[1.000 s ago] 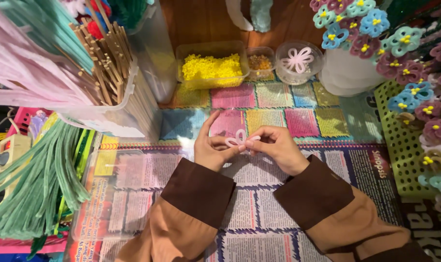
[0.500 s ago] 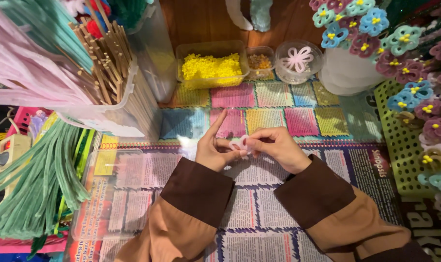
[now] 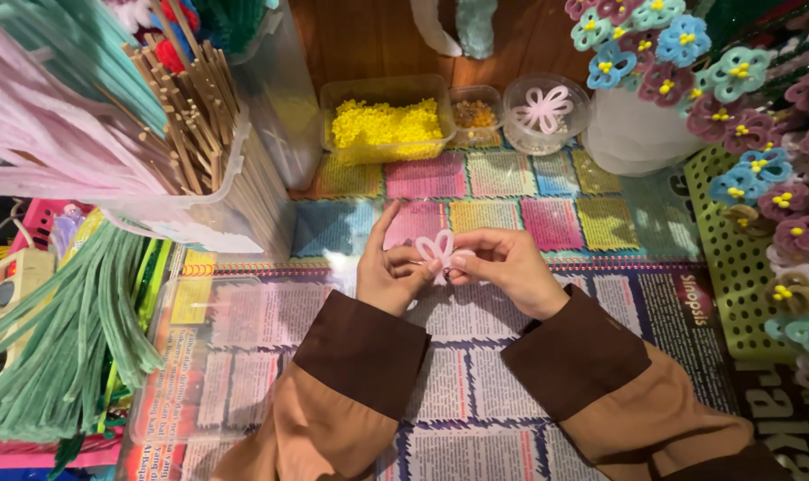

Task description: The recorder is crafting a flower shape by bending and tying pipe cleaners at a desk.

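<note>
Both forearms meet mid-desk; left hand and right hand each grip pinched on the pink flower, left forefinger raised.

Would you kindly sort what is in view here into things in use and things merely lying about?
In use: left hand, right hand, pink pipe-cleaner flower held between both.

Lying about: yellow bead tub, round dish with a pink flower, green pipe cleaners, wooden sticks, finished flowers.

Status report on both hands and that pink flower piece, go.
Left hand and right hand both pinching the pink flower piece. Piece held above the newspaper, petals looped. Nothing between the hands; tub of yellow bits sits farther back.
</note>
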